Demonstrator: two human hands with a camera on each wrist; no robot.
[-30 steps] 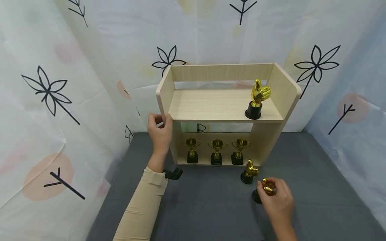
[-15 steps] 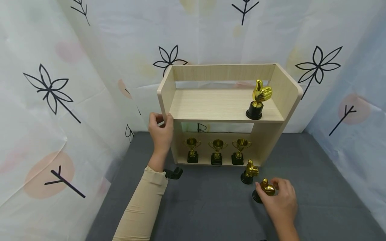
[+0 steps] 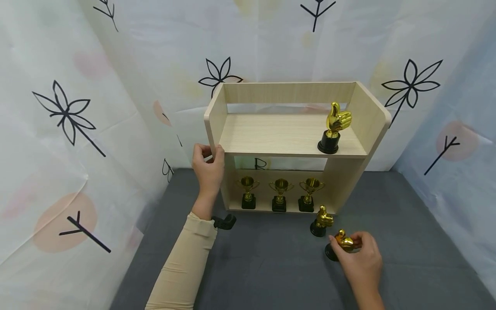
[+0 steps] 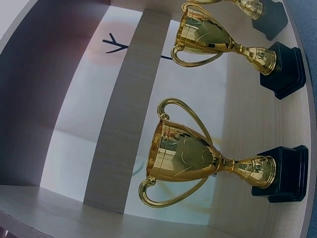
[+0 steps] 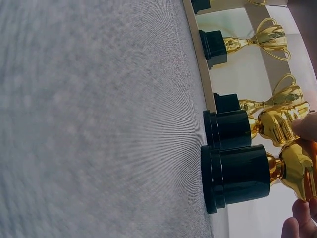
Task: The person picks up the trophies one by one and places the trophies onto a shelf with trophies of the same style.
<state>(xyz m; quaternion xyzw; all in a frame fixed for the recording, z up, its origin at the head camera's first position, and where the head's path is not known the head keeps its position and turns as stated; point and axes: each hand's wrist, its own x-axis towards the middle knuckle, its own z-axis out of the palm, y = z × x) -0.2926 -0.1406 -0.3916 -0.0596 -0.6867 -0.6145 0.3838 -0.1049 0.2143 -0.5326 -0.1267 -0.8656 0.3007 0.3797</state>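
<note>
My left hand [image 3: 208, 172] grips the front edge of the left side panel of a pale wooden two-tier shelf [image 3: 267, 133]. At the lower right, my right hand [image 3: 362, 260] has its thumb and curled fingers round the gold top of a thumbs-up trophy [image 5: 242, 173], whose black round base is on the grey table. Just behind it stands another thumbs-up trophy [image 3: 322, 221], near the shelf's front right corner. A third thumbs-up trophy [image 3: 331, 129] stands on the upper tier, towards the right. My right palm hides part of the held trophy in the head view.
Three gold cup trophies stand in a row on the lower tier: a left cup [image 3: 248, 193], a middle cup [image 3: 280, 196] and a right cup [image 3: 308, 196]. The dark grey tablecloth [image 3: 267, 267] spreads in front. Patterned white fabric [image 3: 128, 64] hangs behind and at both sides.
My right hand's fingers have loosened a little and come back against the thumbs-up trophy, which stays in place. My left hand stays on the shelf panel; the head view has shifted slightly.
</note>
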